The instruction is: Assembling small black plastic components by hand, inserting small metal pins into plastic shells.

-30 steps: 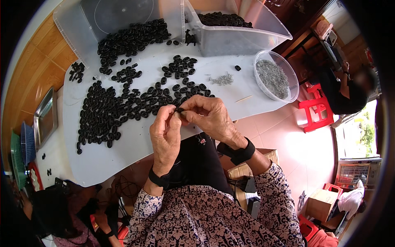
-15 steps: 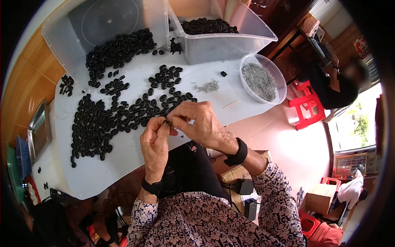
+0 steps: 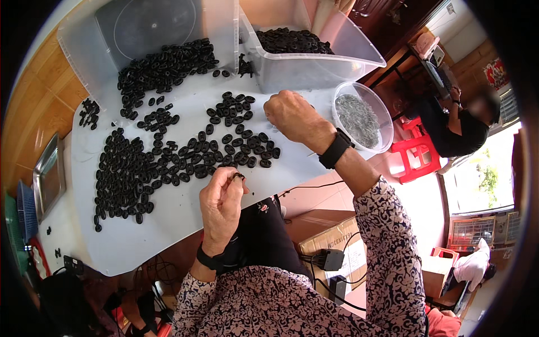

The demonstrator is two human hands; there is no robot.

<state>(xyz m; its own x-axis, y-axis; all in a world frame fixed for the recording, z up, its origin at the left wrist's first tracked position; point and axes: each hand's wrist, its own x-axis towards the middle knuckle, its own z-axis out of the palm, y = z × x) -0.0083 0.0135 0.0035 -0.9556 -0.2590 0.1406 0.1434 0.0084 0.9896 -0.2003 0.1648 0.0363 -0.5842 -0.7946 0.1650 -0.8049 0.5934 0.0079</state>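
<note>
My left hand [image 3: 220, 205] is raised over the table's near edge, closed, its thumb and fingertips pinching a small black part [image 3: 239, 176]. Most of that part is covered by the fingers. Farther off and to the right, my right hand [image 3: 296, 116] is held low over the tabletop, back of the hand up and fingers curled under. It covers the spot where small clear-silvery pins lay, and its fingertips are hidden. Loose black oval pieces with holes [image 3: 193, 154] spread across the table left of both hands, with a denser patch [image 3: 120, 177] farther left.
A round clear tub [image 3: 387, 135] of silvery pins stands right of my right hand. Behind are a tipped clear bin [image 3: 222, 28] spilling black ovals and an upright bin [image 3: 314, 73] of black parts. A metal tray [image 3: 49, 177] lies left; a person [image 3: 463, 121] sits at right.
My right hand has left my left hand and moved away to the far right, over the pins. My left hand keeps its pinch on the small black part, slightly lower.
</note>
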